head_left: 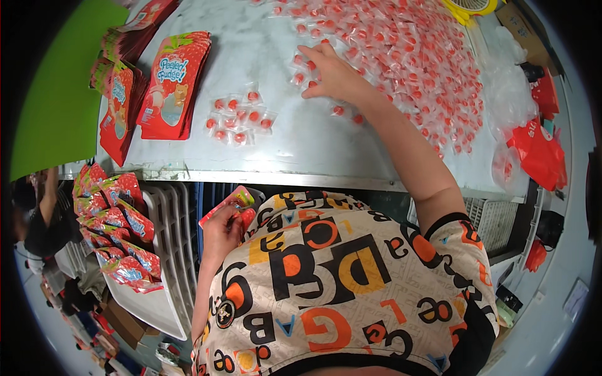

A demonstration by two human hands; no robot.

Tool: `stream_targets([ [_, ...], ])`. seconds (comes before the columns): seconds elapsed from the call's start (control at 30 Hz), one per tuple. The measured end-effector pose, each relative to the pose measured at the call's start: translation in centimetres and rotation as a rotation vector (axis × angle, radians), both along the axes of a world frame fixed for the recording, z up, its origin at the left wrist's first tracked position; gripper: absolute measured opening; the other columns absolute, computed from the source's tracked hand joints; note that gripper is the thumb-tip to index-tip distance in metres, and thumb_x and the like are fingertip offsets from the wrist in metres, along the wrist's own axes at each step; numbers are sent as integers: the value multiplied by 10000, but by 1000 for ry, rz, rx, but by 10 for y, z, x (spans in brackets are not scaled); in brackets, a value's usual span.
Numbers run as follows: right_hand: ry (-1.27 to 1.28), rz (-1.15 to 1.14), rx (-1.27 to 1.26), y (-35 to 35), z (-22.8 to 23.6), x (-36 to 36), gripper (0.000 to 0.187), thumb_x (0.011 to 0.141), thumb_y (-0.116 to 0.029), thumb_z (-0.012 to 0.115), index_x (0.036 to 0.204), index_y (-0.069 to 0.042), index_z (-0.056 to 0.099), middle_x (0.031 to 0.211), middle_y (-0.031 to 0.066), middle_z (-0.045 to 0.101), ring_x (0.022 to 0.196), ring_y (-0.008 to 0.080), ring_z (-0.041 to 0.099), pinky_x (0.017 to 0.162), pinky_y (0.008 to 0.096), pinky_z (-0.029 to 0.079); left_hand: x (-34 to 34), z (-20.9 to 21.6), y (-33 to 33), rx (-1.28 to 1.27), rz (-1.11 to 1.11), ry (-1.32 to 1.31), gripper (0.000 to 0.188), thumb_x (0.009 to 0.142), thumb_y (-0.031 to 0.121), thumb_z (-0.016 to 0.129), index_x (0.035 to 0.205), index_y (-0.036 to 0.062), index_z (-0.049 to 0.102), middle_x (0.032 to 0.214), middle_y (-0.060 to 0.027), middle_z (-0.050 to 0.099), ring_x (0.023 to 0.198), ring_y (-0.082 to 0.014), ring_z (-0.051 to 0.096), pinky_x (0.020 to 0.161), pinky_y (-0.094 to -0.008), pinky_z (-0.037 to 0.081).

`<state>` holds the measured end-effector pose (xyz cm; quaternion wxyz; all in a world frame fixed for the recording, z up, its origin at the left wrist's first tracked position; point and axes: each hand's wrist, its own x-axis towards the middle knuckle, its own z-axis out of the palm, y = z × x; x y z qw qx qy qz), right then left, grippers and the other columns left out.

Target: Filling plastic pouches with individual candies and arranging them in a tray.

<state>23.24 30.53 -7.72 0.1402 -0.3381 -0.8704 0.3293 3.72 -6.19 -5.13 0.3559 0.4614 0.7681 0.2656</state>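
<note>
I watch the right hand first: its thumb and fingers are spread wide over the near-left fringe of the big pile of clear-wrapped red candies, with a few loose candies lying inside that spread. I see nothing firmly held there, and I cannot tell whether the fingertips touch any wrapper. The left hand is closed around a red pouch with a green top, low in front of the table and close to the patterned shirt. My main worry is the count: the wrappers overlap, so a sweeping pull could drag extra candies along or leave one behind. A small cluster sits apart on the bare metal, left of the hand, and a careless drag could mix the two groups. The pouch worries me too; I cannot make out whether its mouth is open, and a narrow or pinched one could send candies over the table's front edge. A wide elbow swing leftward might also knock the stack of flat pouches.
</note>
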Motion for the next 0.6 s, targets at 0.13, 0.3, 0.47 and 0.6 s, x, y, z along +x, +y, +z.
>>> stream_targets([
  [0.13, -58, 38, 22, 16, -12, -14, 813, 688, -193, 832, 1428, -111, 504, 1331, 149, 455, 1141, 310, 572, 978, 393, 498, -1, -2, 0, -13, -22, 6, 131, 848, -51, 650, 976, -29, 637, 930, -195, 668, 822, -342, 671, 716, -341, 526],
  [0.3, -30, 27, 71, 23, -16, -40, 768, 642, -233, 849, 1351, -116, 578, 1274, 171, 504, 1109, 332, 591, 935, 407, 518, 2, 1, -1, -71, -4, 18, 143, 842, -46, 653, 984, -25, 640, 938, -196, 672, 825, -356, 669, 713, -347, 527],
  [0.47, -20, 0, 63, 25, -7, -64, 757, 657, -250, 842, 1349, -99, 575, 1267, 150, 506, 1114, 320, 594, 926, 404, 523, -1, -2, -1, -32, -39, 21, 159, 839, -25, 664, 997, -16, 645, 966, -205, 680, 861, -378, 676, 727, -375, 544],
  [0.6, 27, -67, 187, 4, 18, -59, 611, 741, -258, 806, 1288, -69, 611, 1221, 138, 539, 1097, 309, 608, 898, 402, 533, -5, -14, -9, -20, -43, 40, 172, 834, -28, 667, 1004, -14, 647, 982, -208, 683, 879, -387, 677, 737, -387, 549],
])
